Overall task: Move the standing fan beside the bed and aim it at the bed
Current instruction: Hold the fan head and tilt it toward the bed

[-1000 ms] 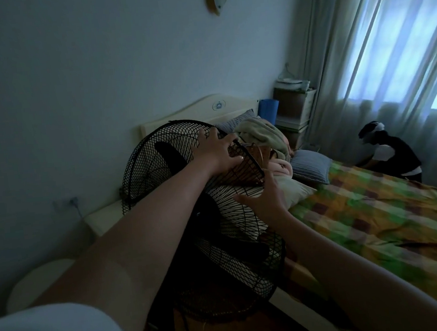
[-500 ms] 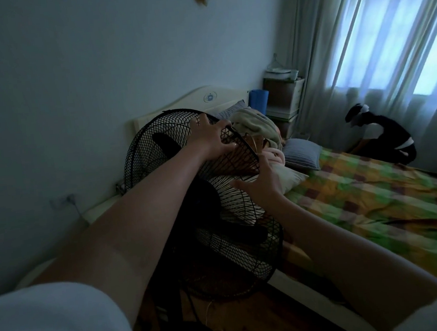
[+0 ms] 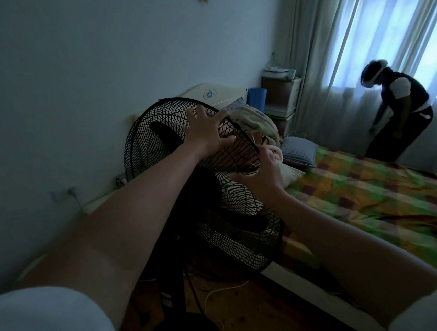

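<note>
Fan head [image 3: 203, 182] barely shifted. My left hand [image 3: 205, 133] grips grille top, right hand [image 3: 262, 179] spread against front. Hard twist tips stand toward bed [image 3: 376, 203].

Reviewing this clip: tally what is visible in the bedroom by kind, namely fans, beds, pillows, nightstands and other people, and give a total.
Fans: 1, the black standing fan, left hand and right hand on its cage
Beds: 1, the bed with a checked cover
Pillows: 2, grey pillow and white pillow
Nightstands: 1, the nightstand
Other people: 1, the person by the window
Total: 6
</note>
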The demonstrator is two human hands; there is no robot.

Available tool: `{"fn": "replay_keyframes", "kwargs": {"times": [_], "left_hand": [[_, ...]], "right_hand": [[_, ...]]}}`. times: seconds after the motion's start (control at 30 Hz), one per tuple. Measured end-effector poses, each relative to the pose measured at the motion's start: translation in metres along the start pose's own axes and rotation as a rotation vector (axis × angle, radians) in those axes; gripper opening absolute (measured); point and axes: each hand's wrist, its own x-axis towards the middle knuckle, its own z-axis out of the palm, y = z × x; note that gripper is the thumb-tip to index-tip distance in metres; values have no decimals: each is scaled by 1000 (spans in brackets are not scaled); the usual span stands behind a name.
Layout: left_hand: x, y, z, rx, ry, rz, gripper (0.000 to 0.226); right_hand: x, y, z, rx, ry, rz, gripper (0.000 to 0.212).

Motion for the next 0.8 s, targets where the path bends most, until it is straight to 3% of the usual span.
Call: {"fn": "replay_keyframes", "kwargs": {"times": [0.57, 0.8], "left_hand": [[-44, 4, -11, -15, 166, 23, 62], [-42, 10, -10, 3, 121, 10, 63]], "right_hand": [[-29, -7, -4, 11, 62, -108, 89], [-30, -4, -7, 13, 50, -86, 89]]}}
